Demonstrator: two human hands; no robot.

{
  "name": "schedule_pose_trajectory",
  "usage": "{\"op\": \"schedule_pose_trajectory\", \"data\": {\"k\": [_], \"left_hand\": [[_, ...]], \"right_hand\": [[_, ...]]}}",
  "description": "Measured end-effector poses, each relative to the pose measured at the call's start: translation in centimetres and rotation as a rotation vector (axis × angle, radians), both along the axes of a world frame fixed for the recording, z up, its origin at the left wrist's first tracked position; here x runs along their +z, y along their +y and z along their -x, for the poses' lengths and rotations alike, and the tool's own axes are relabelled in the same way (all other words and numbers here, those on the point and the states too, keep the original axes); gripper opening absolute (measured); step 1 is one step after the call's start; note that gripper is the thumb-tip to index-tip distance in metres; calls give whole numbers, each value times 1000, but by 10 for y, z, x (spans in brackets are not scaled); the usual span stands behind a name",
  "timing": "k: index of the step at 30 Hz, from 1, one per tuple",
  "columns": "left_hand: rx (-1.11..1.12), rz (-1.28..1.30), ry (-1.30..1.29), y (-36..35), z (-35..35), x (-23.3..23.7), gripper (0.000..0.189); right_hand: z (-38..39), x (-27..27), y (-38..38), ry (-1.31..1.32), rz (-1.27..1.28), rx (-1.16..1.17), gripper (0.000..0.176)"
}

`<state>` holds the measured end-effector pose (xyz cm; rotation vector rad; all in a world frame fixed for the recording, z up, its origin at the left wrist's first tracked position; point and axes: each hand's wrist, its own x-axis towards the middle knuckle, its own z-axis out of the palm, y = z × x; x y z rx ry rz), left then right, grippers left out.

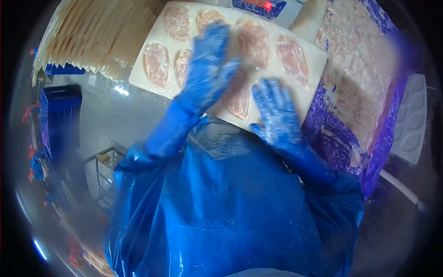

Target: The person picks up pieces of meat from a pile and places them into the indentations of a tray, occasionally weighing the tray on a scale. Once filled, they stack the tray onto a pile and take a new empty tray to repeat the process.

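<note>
Several pieces of raw, pale pink meat, like chicken [253, 44], fill the oval hollows of a white moulded tray [318, 62]. My left hand [207, 69], in a wet blue glove, lies over the middle-left of the tray with its fingers stretched out and covers part of two pieces. My right hand [279, 115], gloved alike with bits of residue on it, rests flat near the tray's front right, fingers a little spread. Neither hand grips anything. One piece of meat [237, 99] sits between the hands at the near edge.
A large container lined with purple plastic [378, 161] holds a mass of loose raw meat [355, 69] at right. Tightly stacked trays [92, 37] stand at upper left. A device with a red display [267, 5] is behind the tray. A dark blue crate [60, 115] stands left.
</note>
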<state>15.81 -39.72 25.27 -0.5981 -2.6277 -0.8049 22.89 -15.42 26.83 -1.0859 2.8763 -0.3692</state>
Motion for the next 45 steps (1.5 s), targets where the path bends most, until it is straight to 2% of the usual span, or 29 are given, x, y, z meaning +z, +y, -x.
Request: {"op": "schedule_pose_trajectory", "data": {"k": [1, 2, 6, 8, 9, 11, 12, 14, 16, 17, 18, 19, 20, 21, 23, 25, 26, 27, 29, 33, 36, 38, 40, 42, 43, 45], "left_hand": [[30, -54, -54, 28, 14, 7, 76], [61, -42, -13, 47, 36, 0, 78], [138, 40, 54, 91, 88, -57, 83], [144, 68, 59, 93, 84, -50, 78], [137, 31, 57, 94, 84, -51, 78], [76, 5, -14, 87, 79, -43, 79], [45, -15, -50, 84, 78, -38, 79], [34, -340, -75, 70, 83, -40, 77], [168, -199, -15, 22, 68, -9, 76], [267, -152, 20, -15, 61, -9, 74], [354, -114, 49, -56, 52, -8, 72], [429, -72, -32, -99, 32, 11, 69], [637, -127, -6, -132, 18, 4, 65], [859, 93, 19, -160, 11, -14, 65], [782, -102, -349, -192, -7, -44, 68], [795, -145, -271, -186, -13, -51, 69], [797, -173, -214, -183, -13, -53, 69], [812, -188, -206, -182, -14, -43, 69], [782, -242, -384, -177, -18, -26, 67], [751, -226, -361, -190, -16, -43, 65], [687, -236, -423, -199, -17, -37, 65], [552, -360, -462, -205, -19, -28, 64], [519, -389, -485, -208, -18, -24, 61], [379, -726, -523, -218, -17, -26, 58], [394, -896, -603, -221, -17, -29, 54], [459, -1069, -769, -211, -29, 36, 55]], "right_hand": [[-2, -22, 1, -83, 36, 10, 85], [-2, -22, 3, -66, 39, 19, 85], [-7, -16, 25, -129, 69, 44, 87], [17, -12, 49, -76, 299, -150, 78], [40, -29, 60, -190, 733, -308, 72], [91, -42, 81, 70, 719, -438, 59], [119, -37, 93, 461, 275, -399, 52], [153, -79, 134, 469, 201, -293, 41], [171, -83, 146, 445, 327, -223, 34], [183, -96, 160, 355, 289, -258, 31], [174, -71, 141, 321, 311, -317, 22], [183, -78, 146, 339, 292, -295, 16], [194, -85, 155, 360, 269, -282, 11], [199, -79, 152, 368, 241, -277, 7], [200, -70, 144, 389, 214, -257, 8], [200, -56, 136, 134, 297, -428, 17], [207, -57, 138, 145, 297, -407, 17], [213, -56, 140, 184, 177, -392, 20], [225, -53, 141, 231, -17, -377, 27], [265, -87, 180, 259, -82, -336, 33], [256, -78, 191, 242, -25, -427, 31], [222, -57, 173, 246, 87, -525, 30], [182, -44, 157, 247, 238, -615, 30], [131, -32, 139, 191, 421, -702, 30], [106, -29, 131, 141, 516, -743, 30], [53, -20, 117, -3, 693, -832, 30]]}}
